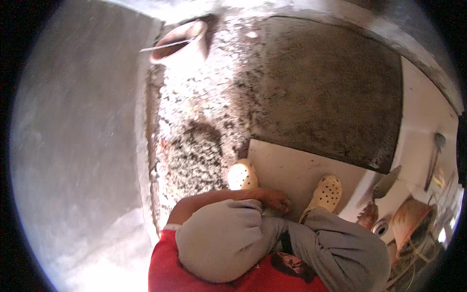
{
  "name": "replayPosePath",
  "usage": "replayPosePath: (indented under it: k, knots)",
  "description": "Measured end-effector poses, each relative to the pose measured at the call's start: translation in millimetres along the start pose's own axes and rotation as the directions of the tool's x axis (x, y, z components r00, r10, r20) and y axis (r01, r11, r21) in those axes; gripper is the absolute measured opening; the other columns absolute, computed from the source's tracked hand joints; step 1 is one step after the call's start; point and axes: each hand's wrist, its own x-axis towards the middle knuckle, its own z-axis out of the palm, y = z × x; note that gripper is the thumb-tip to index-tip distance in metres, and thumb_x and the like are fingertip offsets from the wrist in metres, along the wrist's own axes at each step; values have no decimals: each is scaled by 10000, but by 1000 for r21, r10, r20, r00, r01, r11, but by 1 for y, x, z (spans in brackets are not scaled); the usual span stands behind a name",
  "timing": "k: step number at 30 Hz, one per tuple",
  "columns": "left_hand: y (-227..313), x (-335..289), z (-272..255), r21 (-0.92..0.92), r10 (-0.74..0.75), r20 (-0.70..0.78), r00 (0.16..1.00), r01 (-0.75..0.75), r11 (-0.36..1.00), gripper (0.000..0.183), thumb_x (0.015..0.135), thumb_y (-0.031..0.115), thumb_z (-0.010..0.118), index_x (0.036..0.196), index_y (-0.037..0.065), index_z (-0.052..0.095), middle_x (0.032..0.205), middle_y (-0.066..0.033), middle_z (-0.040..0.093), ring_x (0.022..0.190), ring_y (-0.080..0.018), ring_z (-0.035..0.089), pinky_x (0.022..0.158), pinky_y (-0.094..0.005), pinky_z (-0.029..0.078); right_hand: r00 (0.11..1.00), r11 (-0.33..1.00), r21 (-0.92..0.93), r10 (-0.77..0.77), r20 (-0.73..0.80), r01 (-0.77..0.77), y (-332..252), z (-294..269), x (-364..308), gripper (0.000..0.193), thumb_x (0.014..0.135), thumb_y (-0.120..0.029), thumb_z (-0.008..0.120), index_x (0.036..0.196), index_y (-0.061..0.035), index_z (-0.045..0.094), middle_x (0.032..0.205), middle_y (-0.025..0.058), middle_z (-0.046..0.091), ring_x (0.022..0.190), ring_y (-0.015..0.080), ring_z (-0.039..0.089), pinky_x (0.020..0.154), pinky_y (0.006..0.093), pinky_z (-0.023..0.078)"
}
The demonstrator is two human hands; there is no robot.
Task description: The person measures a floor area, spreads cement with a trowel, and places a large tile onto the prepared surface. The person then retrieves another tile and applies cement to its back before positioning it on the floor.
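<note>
My left hand (275, 198) hangs in front of my left knee, its fingers curled in; whatever may be inside them is hidden. Low on the right, my right hand (368, 214) is closed around the handle of a trowel (386, 185), whose flat grey blade points away from me. Beyond my feet lies a large dark grey rectangular patch (335, 92) with a rough, mortar-like surface. Pale, smooth floor (301, 165) borders its near and right edges. My two cream clogs stand near this border, the right clog (326, 193) on the pale floor.
A bucket (192, 51) with a thin stick across its mouth stands far left on rough, stony ground (194, 151). A grey wall (78, 121) runs along the left. To the right are an orange-brown container (406, 221), a small round object (381, 227) and a long-handled tool (433, 163).
</note>
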Motion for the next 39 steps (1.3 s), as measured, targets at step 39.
replayPosePath:
  k: [39]
  knots:
    - [523,-258,-179,-422,-711,-278,646,583,694,394,932,156,525,1313,55,519,1096,-129,651,1024,-274,635,845,-482,542,962,569,-821,-244,-119,43,-2,-165,-371,217,863,-251,613,764,-59,636,720,137,622,733,282,652,623,420,512]
